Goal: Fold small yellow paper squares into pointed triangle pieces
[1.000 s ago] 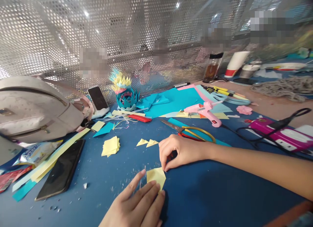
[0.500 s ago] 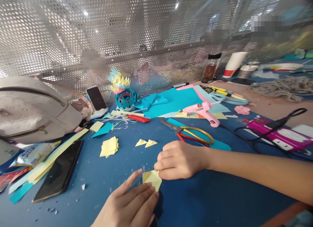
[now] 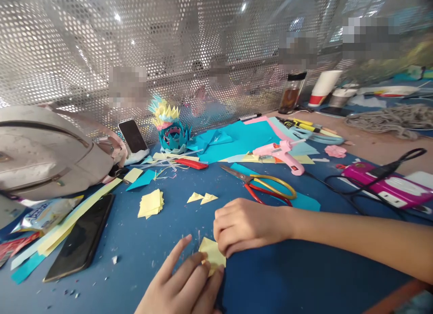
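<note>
A small yellow paper piece point(image 3: 211, 253) lies on the blue table point(image 3: 277, 278) between both hands. My left hand point(image 3: 184, 284) comes in from the bottom edge, its fingers pressed down on the paper's lower left part, the index finger stretched out beside it. My right hand point(image 3: 243, 226) reaches in from the right, fingers curled, fingertips pinching the paper's upper right edge. Two folded yellow triangles point(image 3: 202, 198) lie just beyond my right hand. A stack of yellow paper squares point(image 3: 151, 203) sits further left.
Scissors point(image 3: 262, 185) lie behind my right hand, a pink glue gun point(image 3: 282, 154) beyond them. A black phone point(image 3: 81, 237) and paper strips lie left, a grey bag point(image 3: 43, 151) behind. A paper flower point(image 3: 171, 129), blue sheets point(image 3: 243, 138), a magenta power strip point(image 3: 389, 185) and a perforated metal wall stand further back.
My right hand has moved down onto the yellow paper and curled over its edge. My left hand shifted slightly, still pressing the paper, which now looks more folded.
</note>
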`<action>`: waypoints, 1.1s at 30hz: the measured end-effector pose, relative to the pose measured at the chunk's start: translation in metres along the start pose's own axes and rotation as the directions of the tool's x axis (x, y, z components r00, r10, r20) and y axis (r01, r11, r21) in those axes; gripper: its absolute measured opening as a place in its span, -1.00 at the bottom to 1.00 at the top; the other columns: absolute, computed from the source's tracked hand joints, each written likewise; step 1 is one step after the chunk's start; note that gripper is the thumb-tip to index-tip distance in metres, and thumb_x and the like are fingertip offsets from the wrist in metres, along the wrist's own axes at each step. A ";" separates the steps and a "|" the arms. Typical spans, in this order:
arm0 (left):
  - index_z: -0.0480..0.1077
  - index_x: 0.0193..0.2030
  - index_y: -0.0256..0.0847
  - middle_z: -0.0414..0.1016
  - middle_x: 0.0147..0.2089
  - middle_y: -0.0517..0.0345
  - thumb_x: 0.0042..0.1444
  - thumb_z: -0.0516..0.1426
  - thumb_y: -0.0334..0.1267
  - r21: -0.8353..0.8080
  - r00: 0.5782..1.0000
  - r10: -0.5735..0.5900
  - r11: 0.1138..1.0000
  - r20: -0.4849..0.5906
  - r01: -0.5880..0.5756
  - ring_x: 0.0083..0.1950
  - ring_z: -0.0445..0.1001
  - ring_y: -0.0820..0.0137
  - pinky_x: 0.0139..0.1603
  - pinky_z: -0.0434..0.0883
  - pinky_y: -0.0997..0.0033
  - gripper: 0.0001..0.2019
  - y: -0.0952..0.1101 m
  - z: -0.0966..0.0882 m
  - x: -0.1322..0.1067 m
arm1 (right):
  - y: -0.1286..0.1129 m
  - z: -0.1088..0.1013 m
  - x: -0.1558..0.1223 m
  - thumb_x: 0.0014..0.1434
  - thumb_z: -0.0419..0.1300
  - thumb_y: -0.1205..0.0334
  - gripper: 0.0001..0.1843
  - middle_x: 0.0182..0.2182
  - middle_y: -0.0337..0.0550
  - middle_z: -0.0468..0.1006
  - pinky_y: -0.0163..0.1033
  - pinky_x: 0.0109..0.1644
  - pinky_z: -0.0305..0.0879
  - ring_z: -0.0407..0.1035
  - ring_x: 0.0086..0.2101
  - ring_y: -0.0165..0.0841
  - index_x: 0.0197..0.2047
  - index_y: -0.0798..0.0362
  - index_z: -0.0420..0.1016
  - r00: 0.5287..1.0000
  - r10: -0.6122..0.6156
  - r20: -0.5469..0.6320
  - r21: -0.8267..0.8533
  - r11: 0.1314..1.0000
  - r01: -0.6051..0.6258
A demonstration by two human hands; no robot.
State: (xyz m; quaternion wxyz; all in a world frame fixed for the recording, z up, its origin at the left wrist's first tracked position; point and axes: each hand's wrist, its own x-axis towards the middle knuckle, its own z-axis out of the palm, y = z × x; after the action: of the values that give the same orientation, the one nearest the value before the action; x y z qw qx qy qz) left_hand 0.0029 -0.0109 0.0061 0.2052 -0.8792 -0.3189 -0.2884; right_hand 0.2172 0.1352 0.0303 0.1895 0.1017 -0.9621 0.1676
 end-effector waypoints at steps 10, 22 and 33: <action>0.58 0.00 -0.24 0.53 -0.26 0.19 0.56 -0.19 -0.08 -0.035 0.998 -0.012 0.999 0.055 0.014 -0.07 0.55 0.37 0.59 -0.15 0.05 -0.48 0.001 0.001 0.002 | -0.001 0.007 0.005 0.32 0.32 0.04 -0.71 -0.35 -0.23 0.48 -0.30 -0.12 0.25 0.38 -0.25 -0.39 -0.31 0.09 0.61 0.919 0.385 0.091 0.358 0.848 -0.391; 0.57 0.06 -0.27 0.50 -0.27 0.19 0.54 -0.12 -0.08 -0.028 0.997 -0.007 1.000 0.075 0.009 -0.10 0.51 0.35 0.60 -0.23 -0.01 -0.53 0.002 0.000 0.002 | -0.012 0.004 0.009 0.26 0.37 0.29 -0.90 -0.34 -0.27 0.48 -0.33 -0.16 0.21 0.38 -0.25 -0.41 -0.31 0.08 0.59 0.888 0.443 0.122 0.222 0.860 -0.459; 0.58 0.01 -0.23 0.49 -0.29 0.21 0.53 -0.12 -0.07 -0.029 0.998 -0.026 0.999 0.065 0.028 -0.12 0.51 0.36 0.60 -0.23 0.02 -0.53 0.002 0.000 0.005 | -0.009 0.008 0.005 0.37 0.27 0.18 -0.85 -0.29 -0.24 0.48 -0.26 -0.11 0.19 0.31 -0.25 -0.37 -0.23 0.07 0.51 0.933 0.350 0.088 0.116 0.926 -0.359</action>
State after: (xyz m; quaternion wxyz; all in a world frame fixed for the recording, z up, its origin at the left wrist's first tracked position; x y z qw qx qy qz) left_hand 0.0075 -0.0104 0.0094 0.1776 -0.8866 -0.3329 -0.2675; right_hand 0.2123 0.1232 0.0283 0.1171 -0.0561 -0.9573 0.2582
